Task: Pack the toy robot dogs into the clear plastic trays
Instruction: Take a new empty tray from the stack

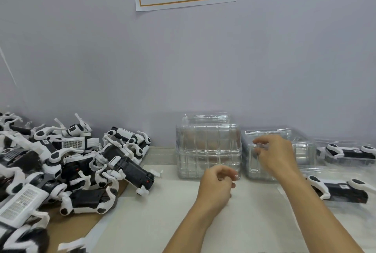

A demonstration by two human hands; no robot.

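Head view: right hand (pixel 272 157) pinches the top tray (pixel 278 151); left hand (pixel 217 185), loosely curled, holds nothing; best peel one tray only.

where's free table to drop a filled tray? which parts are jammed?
Free: the pale table surface between the heap of toy dogs and the packed dogs on the right, in front of the stack of clear trays; both forearms cross it. Crowded: left side under the heap, back edge with both tray stacks, right edge.
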